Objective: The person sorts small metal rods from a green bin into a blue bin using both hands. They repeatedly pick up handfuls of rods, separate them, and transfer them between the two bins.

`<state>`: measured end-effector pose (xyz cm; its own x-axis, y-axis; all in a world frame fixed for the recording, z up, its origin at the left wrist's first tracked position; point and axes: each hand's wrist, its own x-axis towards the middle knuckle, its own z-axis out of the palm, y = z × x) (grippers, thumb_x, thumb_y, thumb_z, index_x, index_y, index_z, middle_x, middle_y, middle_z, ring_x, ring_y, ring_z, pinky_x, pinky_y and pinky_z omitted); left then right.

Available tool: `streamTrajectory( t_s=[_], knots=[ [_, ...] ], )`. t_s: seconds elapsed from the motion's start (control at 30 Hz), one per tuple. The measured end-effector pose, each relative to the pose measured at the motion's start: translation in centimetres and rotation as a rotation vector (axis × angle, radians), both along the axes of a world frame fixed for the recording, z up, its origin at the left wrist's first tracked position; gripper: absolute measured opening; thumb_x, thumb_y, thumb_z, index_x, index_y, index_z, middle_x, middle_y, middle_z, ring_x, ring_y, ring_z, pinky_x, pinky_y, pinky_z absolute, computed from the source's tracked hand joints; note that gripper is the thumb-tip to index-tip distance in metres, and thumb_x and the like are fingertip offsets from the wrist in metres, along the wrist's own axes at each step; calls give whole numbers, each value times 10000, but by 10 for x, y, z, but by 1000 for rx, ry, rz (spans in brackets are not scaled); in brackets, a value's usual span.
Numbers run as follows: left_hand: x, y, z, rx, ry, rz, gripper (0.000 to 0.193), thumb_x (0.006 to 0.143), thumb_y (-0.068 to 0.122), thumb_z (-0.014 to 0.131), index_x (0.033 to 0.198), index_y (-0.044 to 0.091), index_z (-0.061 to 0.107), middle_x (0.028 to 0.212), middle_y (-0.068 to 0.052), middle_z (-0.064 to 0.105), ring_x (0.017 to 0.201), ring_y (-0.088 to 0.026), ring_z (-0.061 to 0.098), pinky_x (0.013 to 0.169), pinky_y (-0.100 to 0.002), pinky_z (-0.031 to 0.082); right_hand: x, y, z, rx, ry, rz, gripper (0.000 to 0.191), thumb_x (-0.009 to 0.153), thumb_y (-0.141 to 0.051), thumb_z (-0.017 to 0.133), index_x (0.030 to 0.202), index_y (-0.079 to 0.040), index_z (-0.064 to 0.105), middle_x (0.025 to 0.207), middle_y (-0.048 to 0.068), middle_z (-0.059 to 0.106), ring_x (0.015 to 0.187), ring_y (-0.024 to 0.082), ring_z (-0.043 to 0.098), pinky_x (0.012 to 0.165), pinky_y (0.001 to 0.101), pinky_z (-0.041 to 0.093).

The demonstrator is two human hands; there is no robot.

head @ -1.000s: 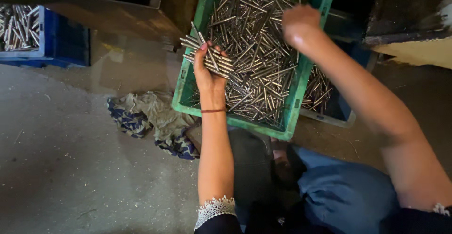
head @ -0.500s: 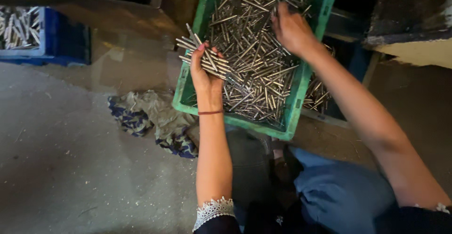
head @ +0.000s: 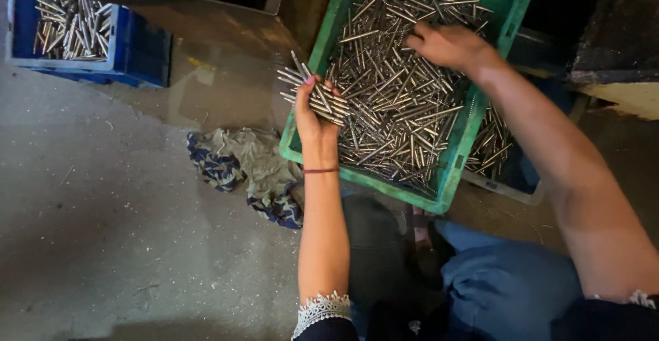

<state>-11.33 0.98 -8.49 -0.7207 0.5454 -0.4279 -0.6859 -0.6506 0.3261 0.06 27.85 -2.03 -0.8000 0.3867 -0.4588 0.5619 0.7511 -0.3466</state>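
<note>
A green plastic crate (head: 453, 176) in front of me is full of thin metal rods (head: 398, 107). My left hand (head: 312, 118) hovers over the crate's left edge, closed around a bundle of these rods (head: 312, 94) that fans out to the left. My right hand (head: 449, 44) lies palm down on the heap near the crate's far right side, fingers among the rods; whether it grips any is not visible.
A blue crate (head: 137, 46) with more metal rods stands at the far left. A crumpled rag (head: 250, 166) lies on the concrete floor beside the green crate. Another container (head: 501, 186) with rods sits under the crate's right side. My knees are below.
My right hand has moved left and down onto the rods, from the crate's far right corner. My left hand keeps its bundle and has barely shifted.
</note>
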Motion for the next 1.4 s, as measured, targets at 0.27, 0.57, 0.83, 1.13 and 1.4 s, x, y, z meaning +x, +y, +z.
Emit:
streamTrajectory(
  t_s=[0.27,0.57,0.83,1.13,1.4],
  knots=[
    [8,13,-2,-33,14,-27,131,900,164,700,938,46,659,824,-74,681,766,-200,664,688,-337,577,4,16,-28,479,326,606,221,1118,-288,487,1095,-69,508,978,191,607,835,353,685,695,444,557],
    [1,9,-11,15,62,-35,111,905,147,685,935,44,656,827,-73,678,771,-209,660,699,-340,577,-7,2,-4,398,185,573,325,1016,-346,518,1121,-39,541,1338,268,512,819,383,696,677,479,603],
    [2,11,-12,-56,-2,-14,119,911,140,692,951,31,665,821,-82,675,759,-210,671,677,-337,587,-4,14,-15,-133,399,-70,448,1166,-427,455,1288,-24,610,1079,226,655,950,332,648,890,495,590],
    [22,35,-6,44,112,-114,188,948,182,700,1036,17,680,904,-110,709,830,-213,692,739,-346,602,-30,-22,53,-617,182,83,440,997,-394,640,1184,-5,729,953,147,730,794,199,666,678,376,597],
    [27,33,10,131,96,-62,436,1001,378,609,1246,18,624,1177,-126,708,1038,-262,712,931,-432,600,-73,-93,103,-26,85,347,458,945,-435,682,909,19,735,751,207,729,698,305,731,690,454,573]
  ],
)
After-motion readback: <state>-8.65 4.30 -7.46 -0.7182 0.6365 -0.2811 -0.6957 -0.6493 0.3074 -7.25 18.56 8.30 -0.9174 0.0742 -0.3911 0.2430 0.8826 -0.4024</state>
